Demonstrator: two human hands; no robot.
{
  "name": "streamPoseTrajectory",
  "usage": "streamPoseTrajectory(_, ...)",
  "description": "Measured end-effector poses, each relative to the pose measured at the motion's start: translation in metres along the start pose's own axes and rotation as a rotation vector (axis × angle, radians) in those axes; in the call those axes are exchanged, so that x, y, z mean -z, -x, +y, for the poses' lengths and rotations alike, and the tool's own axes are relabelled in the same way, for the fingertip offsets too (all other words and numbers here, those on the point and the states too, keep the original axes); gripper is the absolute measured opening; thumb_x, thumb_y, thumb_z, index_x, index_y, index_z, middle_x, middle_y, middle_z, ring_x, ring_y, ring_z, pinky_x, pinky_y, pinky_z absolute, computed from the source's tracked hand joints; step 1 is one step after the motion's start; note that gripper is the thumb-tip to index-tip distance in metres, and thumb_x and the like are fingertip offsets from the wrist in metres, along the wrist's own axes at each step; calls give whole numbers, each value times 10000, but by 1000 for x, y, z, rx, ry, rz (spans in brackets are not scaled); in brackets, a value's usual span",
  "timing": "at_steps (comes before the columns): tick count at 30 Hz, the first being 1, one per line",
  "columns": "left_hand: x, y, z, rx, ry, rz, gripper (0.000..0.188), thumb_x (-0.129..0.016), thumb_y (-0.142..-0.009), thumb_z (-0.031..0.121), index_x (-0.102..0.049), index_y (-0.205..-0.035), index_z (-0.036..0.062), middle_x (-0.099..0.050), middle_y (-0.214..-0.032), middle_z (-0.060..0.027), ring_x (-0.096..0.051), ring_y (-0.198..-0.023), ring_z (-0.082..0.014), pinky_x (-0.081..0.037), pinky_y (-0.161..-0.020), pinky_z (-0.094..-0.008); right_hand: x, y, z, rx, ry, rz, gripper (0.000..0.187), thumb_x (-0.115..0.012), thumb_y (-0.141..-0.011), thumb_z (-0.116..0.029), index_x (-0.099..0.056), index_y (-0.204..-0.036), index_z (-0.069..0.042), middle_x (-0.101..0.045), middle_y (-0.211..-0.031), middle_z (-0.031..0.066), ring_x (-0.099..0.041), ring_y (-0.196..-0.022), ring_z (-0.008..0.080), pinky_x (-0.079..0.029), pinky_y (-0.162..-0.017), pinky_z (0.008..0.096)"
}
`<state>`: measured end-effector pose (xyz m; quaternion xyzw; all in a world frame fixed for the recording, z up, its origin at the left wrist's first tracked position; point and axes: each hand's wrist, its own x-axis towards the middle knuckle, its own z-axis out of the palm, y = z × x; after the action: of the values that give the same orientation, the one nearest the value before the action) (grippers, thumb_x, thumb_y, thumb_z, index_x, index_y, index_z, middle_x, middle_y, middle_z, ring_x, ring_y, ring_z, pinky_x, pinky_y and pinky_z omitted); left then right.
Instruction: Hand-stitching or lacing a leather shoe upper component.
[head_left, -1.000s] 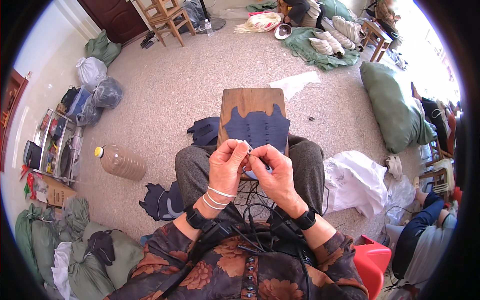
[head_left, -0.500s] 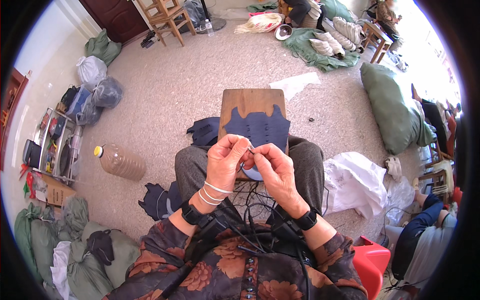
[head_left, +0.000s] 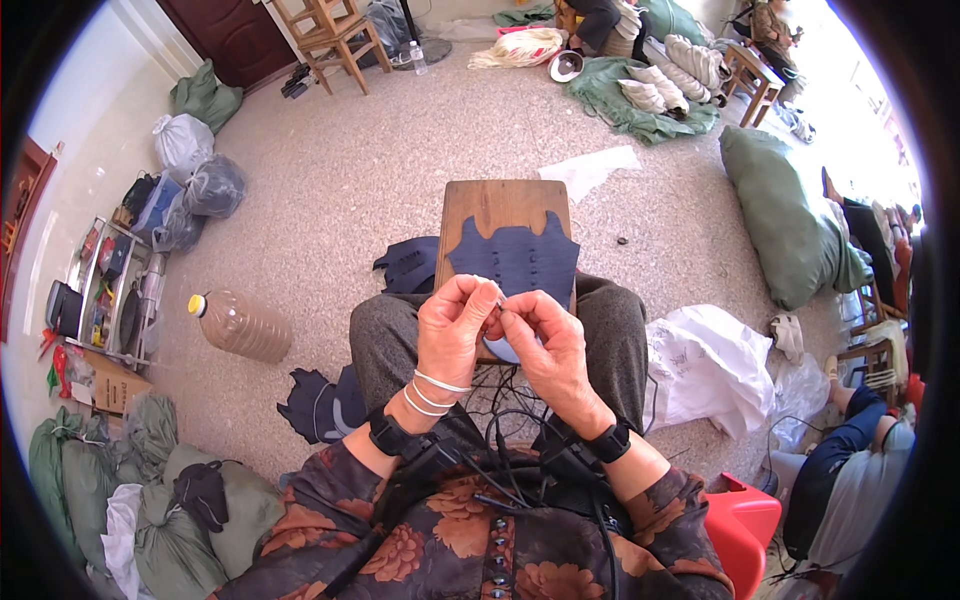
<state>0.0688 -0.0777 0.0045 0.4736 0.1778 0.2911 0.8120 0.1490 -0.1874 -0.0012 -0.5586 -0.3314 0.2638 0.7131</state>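
My left hand (head_left: 452,330) and my right hand (head_left: 545,345) meet in front of me, fingertips pinched together. Between them is something small and dark, too tiny to name. Just beyond the fingers, a dark navy cut piece of material (head_left: 515,255) lies flat on a wooden stool (head_left: 490,203), with rows of small marks or slits on it. Part of a pale blue round thing (head_left: 500,349) shows beneath my hands. More navy pieces (head_left: 408,264) lie left of the stool, and another navy piece (head_left: 318,405) rests on the floor by my left leg.
A large yellow-capped bottle (head_left: 242,325) stands to the left. White cloth (head_left: 705,365) lies on the right, near a red plastic stool (head_left: 742,535). Black cables (head_left: 505,425) hang between my wrists. Green sacks (head_left: 785,220) are at both sides, and other people sit at the far right.
Both hands have shifted very slightly, with the fingertips still pinched together. The navy piece on the stool stays in place.
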Motion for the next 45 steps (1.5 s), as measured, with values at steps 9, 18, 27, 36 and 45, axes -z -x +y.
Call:
streamPoseTrajectory(9,-2,1,-3,-18,58,14,136,-678,-964,162,-630,-902,51,-604,-817,18,-506,-682,-50,-419,-591,-207,1,-2,-3,51,63,2,63,-600,-966,-37,-601,-945,23,-660,-798,32,-617,-762,66,-505,-681,230)
streamPoseTrajectory(18,-2,0,-4,3,25,16,146,-667,-972,172,-626,-892,57,-595,-815,24,-489,-672,-46,-407,-590,-202,1,-1,1,59,81,4,51,-592,-958,-23,-595,-948,26,-660,-811,40,-622,-763,72,-515,-691,240)
streamPoseTrajectory(27,-1,0,-7,17,57,-15,139,-657,-980,167,-620,-891,66,-589,-825,32,-499,-688,-39,-417,-601,-197,3,-2,2,12,4,-20,68,-563,-980,-40,-586,-961,22,-659,-838,33,-630,-807,75,-522,-727,242)
streamPoseTrajectory(36,-2,2,-9,-20,32,-25,132,-661,-978,167,-620,-899,70,-586,-841,39,-501,-709,-33,-421,-614,-186,4,-1,2,20,12,-13,76,-570,-980,-46,-594,-956,22,-670,-828,43,-632,-785,76,-523,-711,241)
streamPoseTrajectory(45,3,1,-17,-25,1,29,129,-658,-979,148,-622,-904,50,-593,-842,29,-516,-711,-35,-435,-626,-184,5,-2,10,23,73,-11,78,-578,-984,-46,-592,-975,30,-661,-825,42,-621,-769,77,-521,-701,246)
